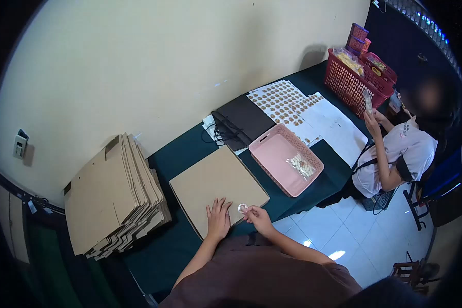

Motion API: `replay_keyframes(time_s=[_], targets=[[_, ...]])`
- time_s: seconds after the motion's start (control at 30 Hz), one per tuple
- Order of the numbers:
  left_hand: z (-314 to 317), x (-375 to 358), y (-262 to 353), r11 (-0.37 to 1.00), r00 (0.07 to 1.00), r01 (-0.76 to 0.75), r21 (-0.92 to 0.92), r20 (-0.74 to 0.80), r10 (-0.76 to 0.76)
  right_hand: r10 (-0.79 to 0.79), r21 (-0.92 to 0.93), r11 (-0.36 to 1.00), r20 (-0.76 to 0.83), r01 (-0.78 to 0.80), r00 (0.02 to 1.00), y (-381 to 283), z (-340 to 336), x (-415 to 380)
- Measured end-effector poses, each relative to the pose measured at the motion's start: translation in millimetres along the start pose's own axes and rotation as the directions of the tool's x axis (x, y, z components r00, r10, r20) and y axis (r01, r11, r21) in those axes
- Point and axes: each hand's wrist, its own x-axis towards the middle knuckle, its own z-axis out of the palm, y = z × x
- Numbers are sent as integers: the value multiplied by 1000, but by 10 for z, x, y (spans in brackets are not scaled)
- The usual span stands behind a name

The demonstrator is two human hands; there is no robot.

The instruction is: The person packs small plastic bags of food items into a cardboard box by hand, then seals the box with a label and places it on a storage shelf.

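A flat, closed cardboard box point(213, 179) lies in front of me on the dark green cloth of the table. My left hand point(218, 219) rests on its lid, fingers spread and flat. Close by, the thumb and fingers of my right hand point(259, 218) pinch a small round sticker point(243, 208), pale with a brownish middle, held over the lid near the box's front edge. Just right of the box stands a pink plastic basket point(268, 150) with a clear bag of small whitish pieces point(301, 167) in it.
Flattened cardboard boxes point(108, 195) are stacked on the left. Behind the pink basket are a black bag point(246, 120) and white sheets with rows of round brown stickers point(280, 100). At the right, a person point(403, 149) holds a small packet point(368, 101) beside a red basket point(344, 77).
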Motion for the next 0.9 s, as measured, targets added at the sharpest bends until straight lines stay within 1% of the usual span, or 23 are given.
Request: replay_keyframes(time_s=[0.03,0.1,0.17,0.2,0.23,0.3,0.33,0.4,0.53,0.6,0.9], targets=[[-13,0,19,1000,1000,1,6,2,-1,-22,25,999,-52,23,998,-16,7,6],[-29,7,30,1000,1000,8,-8,7,-8,-9,20,1000,-48,10,999,100,-10,22],[-21,1,24,1000,1000,12,-22,10,-12,177,-164,972,49,-167,983,262,-44,4],[-22,1,23,1000,1000,9,-10,9,-9,180,-143,974,17,-176,983,277,-21,-6],[-28,0,27,1000,1000,9,1,7,-9,183,-144,973,17,-179,983,276,-27,-3],[-63,5,49,1000,1000,7,-9,10,-7,221,-196,958,41,-209,974,262,-44,5],[-78,3,61,1000,1000,0,-18,11,0,226,-197,957,43,-213,973,251,-41,7],[-67,-5,52,1000,1000,6,-20,10,-5,208,-285,941,59,-183,976,242,-27,23],[-63,2,44,1000,1000,2,-27,3,-2,192,-234,956,37,-178,981,362,-33,58],[-63,2,49,1000,1000,-4,-8,8,4,193,-206,963,69,-175,979,344,-45,40],[-32,-2,29,1000,1000,-4,10,-2,4,206,-241,953,76,-182,976,258,-26,9]])
